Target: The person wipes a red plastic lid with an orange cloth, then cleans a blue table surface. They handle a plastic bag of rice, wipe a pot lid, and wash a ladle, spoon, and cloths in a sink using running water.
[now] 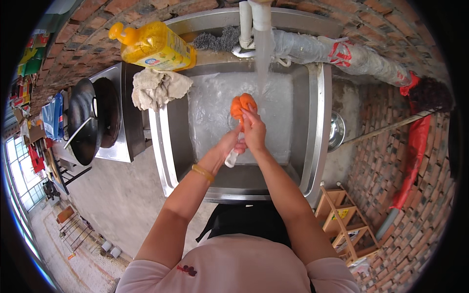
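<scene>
Over the stainless steel sink [176,146], both my hands are close together. My left hand [229,141] grips the white handle [231,160] of a utensil whose far end is hidden. An orange cloth [240,106] is bunched around that far end, with my right hand [255,130] closed on it. Water [263,58] streams from the tap pipe [261,18] into the basin just beyond the cloth. Shallow, rippling water covers the basin floor.
Dish soap [161,47] and a beige rag [159,88] rest at the sink's left corner, near steel wool [218,39]. A wok [84,121] stands left. Wrapped pipe [307,47] runs along the back; a metal bowl [336,131] and wooden rack [342,216] are right.
</scene>
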The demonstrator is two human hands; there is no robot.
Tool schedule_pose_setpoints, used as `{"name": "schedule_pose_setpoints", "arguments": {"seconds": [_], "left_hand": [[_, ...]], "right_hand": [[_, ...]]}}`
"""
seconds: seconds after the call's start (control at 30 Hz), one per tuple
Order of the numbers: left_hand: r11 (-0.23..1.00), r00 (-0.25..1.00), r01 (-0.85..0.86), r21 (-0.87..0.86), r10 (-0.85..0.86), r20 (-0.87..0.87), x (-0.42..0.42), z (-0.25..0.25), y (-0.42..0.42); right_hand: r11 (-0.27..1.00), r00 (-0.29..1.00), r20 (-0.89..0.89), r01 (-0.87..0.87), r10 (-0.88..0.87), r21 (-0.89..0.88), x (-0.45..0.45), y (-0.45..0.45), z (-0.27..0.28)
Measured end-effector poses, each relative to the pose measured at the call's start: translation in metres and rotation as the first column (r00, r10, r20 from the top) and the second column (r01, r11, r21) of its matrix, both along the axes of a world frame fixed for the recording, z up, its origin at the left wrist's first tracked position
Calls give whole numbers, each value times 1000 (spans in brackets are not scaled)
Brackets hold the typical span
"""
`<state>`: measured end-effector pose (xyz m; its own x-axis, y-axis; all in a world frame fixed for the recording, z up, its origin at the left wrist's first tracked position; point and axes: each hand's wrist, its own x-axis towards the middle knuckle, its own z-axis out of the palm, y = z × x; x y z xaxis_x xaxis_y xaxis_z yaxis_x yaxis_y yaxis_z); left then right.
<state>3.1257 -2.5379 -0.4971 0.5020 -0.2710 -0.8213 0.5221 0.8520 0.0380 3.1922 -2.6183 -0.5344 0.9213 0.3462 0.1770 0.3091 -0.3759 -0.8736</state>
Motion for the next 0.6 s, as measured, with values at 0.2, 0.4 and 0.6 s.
{"name": "schedule_pose_setpoints", "arguments": {"seconds": [0.2, 0.4, 0.6], "left_hand": [[989, 997, 64, 133, -69, 39, 0, 53, -4], [786, 983, 181, 591, -156, -93, 9, 20, 9], [682, 870, -3, 731, -359, 338, 29, 14, -2]], "right_hand": [[950, 576, -773, 20, -265, -311, 96, -44, -33], [945, 765, -595, 325, -245, 29, 62, -52, 16], [978, 992, -109, 45, -68, -202, 45, -11, 26]]}}
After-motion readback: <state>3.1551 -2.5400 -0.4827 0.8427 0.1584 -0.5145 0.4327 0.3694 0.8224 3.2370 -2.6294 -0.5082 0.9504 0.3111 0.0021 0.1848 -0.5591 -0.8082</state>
